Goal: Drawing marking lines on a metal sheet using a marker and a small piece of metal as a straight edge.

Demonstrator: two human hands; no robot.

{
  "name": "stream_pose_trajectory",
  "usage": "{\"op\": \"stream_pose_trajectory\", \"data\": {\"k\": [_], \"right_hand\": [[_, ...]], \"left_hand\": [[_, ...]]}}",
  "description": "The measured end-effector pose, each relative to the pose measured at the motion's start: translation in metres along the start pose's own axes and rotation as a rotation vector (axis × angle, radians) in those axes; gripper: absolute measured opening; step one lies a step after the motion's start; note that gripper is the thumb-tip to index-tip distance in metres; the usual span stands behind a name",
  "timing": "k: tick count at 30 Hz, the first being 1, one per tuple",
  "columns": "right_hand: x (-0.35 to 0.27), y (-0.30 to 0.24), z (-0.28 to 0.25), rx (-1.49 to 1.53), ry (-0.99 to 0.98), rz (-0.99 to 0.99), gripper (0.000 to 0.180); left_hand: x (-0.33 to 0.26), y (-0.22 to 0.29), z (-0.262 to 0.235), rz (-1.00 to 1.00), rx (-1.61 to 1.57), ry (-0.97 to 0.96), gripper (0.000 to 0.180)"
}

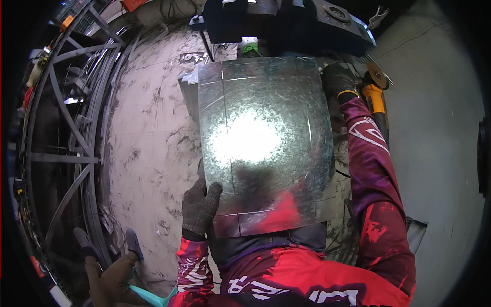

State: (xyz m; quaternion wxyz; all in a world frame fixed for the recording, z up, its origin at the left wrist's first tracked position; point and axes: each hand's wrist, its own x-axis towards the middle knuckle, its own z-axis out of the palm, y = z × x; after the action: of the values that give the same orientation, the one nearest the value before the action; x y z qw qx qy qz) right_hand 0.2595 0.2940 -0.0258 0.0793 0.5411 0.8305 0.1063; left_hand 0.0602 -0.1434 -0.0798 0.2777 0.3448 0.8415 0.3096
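left hand (201,206), head view: gloved, curled around the lower left edge of metal sheet (266,146), thumb on top, seemingly to steady it. right hand (337,81): at upper right edge; grip i cannot tell. sheet: before the torso (291,268), broad face up.

Pale floor (138,153) on your left: dark scuffs all over, faint straight joints. Floor on your right smoother, grey-green, thin dark line toward the far end. Left edge, you've got a grey metal rack (64,158) running near to far, diagonal braces, long metal bars (97,123) alongside. Far centre, a bulky dark unit (291,25), type unclear. Lighting uneven, deep shadow inside your rack.
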Motion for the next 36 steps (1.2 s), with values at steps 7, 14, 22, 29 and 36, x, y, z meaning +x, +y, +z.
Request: {"op": "stream_pose_trajectory", "data": {"k": [7, 14, 22, 29, 36], "right_hand": [[0.024, 0.005, 0.029, -0.011, 0.157, -0.278, 0.030], [0.040, 0.021, 0.043, 0.162, 0.180, -0.252, 0.036], [0.038, 0.015, 0.039, 0.667, 0.334, -0.118, 0.043], [0.019, -0.030, -0.025, 0.461, 0.110, -0.008, 0.032], [0.036, 0.095, -0.033, -0.246, -0.042, -0.267, 0.037]], "left_hand": [[0.003, -0.014, -0.011, -0.026, -0.120, -0.019, 0.034], [0.007, -0.024, 0.002, 0.017, -0.053, 0.197, 0.030], [0.002, -0.030, -0.001, 0.040, -0.124, 0.318, 0.018], [-0.001, -0.039, -0.002, 0.086, -0.122, 0.317, 0.016], [0.001, -0.026, -0.001, -0.010, -0.192, 0.246, 0.025]]}}
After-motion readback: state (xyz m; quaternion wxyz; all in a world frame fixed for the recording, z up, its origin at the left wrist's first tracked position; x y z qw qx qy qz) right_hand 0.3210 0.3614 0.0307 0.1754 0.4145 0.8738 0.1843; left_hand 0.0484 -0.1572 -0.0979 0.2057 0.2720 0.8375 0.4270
